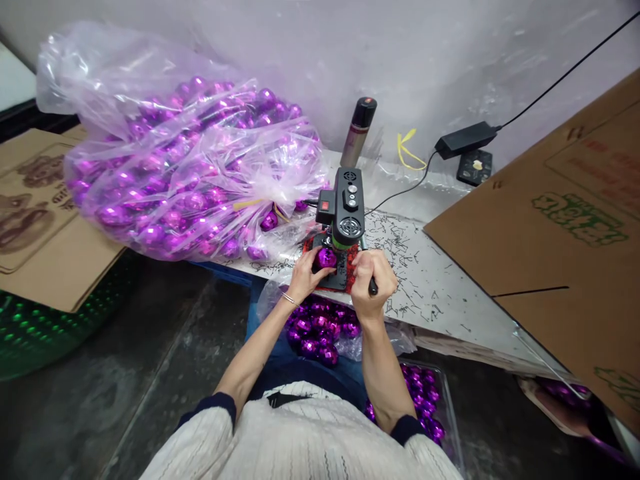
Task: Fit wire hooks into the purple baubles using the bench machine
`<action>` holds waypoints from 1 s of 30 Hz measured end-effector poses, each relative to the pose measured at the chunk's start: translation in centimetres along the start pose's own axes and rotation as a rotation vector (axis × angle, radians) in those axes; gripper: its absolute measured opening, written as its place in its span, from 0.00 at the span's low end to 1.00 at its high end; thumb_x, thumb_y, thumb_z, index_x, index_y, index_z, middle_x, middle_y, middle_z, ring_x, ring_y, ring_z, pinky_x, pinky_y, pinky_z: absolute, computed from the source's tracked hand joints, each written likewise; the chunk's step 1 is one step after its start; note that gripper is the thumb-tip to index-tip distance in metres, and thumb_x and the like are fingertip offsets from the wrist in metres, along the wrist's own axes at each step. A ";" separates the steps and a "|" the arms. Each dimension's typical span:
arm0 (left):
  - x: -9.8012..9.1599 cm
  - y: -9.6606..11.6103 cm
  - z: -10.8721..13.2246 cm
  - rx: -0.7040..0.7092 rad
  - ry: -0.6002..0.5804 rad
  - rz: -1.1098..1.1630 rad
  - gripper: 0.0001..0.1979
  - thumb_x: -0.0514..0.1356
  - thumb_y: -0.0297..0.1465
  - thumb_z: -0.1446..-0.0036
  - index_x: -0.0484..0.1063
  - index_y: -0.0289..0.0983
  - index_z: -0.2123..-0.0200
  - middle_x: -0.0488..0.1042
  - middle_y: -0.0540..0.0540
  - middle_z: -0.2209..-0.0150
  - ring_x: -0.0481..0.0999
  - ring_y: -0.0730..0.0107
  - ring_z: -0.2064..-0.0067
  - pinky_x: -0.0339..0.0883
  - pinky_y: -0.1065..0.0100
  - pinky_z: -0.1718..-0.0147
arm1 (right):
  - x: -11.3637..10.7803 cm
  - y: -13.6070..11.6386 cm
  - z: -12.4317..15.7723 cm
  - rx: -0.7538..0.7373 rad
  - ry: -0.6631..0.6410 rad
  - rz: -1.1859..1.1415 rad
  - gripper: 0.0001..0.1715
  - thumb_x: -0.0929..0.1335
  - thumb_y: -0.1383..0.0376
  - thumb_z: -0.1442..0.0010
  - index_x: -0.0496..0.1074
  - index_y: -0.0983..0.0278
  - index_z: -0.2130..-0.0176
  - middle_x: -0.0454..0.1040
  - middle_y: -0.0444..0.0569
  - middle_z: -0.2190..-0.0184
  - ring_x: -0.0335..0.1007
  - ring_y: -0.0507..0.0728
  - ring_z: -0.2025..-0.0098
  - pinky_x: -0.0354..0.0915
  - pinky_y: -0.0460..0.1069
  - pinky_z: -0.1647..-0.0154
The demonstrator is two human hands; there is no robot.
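On the bench stands a small black press machine [349,203] with a red switch on its side. My left hand [306,272] pinches a shiny purple ball ornament [327,258] under the machine's head, above its black base. The fist of my right hand [374,280] is wrapped round the machine's lever handle [373,287], whose black end sticks out below the fingers. Red material [353,253] lies around the base. In my lap, right below the hands, more purple balls [320,327] rest on clear plastic.
A large clear bag [200,173] of purple balls fills the left of the bench. Behind the machine stands a spray can [359,132]. A power adapter [465,139] hangs by the wall. Cardboard boxes [550,240] lean at right. Dark scraps litter the white benchtop [425,267]. A tub [445,407] holds purple balls.
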State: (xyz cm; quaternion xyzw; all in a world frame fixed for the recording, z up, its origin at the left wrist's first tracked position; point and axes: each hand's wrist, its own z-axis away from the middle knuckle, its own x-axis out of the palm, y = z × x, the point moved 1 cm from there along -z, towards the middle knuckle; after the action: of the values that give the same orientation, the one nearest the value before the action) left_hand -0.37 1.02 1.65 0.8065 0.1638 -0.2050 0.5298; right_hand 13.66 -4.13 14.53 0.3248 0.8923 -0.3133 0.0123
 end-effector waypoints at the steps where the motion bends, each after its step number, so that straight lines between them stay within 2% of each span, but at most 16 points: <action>1: 0.0 0.1 -0.1 0.036 -0.006 -0.020 0.32 0.67 0.47 0.42 0.67 0.38 0.40 0.76 0.36 0.45 0.76 0.51 0.43 0.70 0.51 0.43 | 0.0 0.0 0.0 0.001 -0.002 0.001 0.15 0.61 0.71 0.33 0.64 0.60 0.71 0.69 0.43 0.74 0.67 0.51 0.70 0.62 0.49 0.67; 9: 0.2 0.1 0.5 0.145 -0.050 -0.029 0.33 0.64 0.46 0.39 0.63 0.38 0.36 0.74 0.35 0.43 0.75 0.53 0.41 0.70 0.51 0.41 | 0.0 0.2 0.3 0.002 -0.001 -0.020 0.15 0.61 0.72 0.33 0.64 0.60 0.72 0.68 0.43 0.75 0.67 0.52 0.70 0.62 0.49 0.67; 21: 0.6 0.2 0.0 0.049 -0.040 -0.056 0.33 0.66 0.45 0.40 0.63 0.38 0.37 0.75 0.35 0.42 0.77 0.53 0.42 0.72 0.53 0.43 | 0.0 0.2 0.4 0.020 -0.001 -0.011 0.15 0.61 0.71 0.33 0.64 0.60 0.72 0.69 0.43 0.74 0.67 0.52 0.71 0.62 0.50 0.67; 25: 0.8 0.4 -0.1 0.081 -0.067 -0.049 0.32 0.65 0.44 0.39 0.64 0.36 0.38 0.74 0.34 0.42 0.75 0.53 0.40 0.71 0.53 0.41 | -0.1 0.2 0.3 0.016 -0.012 0.004 0.14 0.61 0.70 0.33 0.65 0.60 0.71 0.69 0.44 0.74 0.67 0.52 0.71 0.63 0.50 0.68; 30: 1.7 0.0 0.3 0.094 -0.017 -0.017 0.32 0.65 0.44 0.39 0.63 0.37 0.37 0.73 0.35 0.41 0.74 0.53 0.39 0.68 0.52 0.39 | -0.2 0.2 0.5 0.015 -0.010 -0.016 0.15 0.61 0.71 0.34 0.65 0.61 0.72 0.70 0.43 0.74 0.67 0.52 0.71 0.62 0.49 0.67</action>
State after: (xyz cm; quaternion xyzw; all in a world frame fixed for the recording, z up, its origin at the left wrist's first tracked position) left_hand 1.04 0.86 0.74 0.8272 0.1565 -0.2237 0.4911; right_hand 13.79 -4.42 14.08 0.3160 0.8925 -0.3216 0.0119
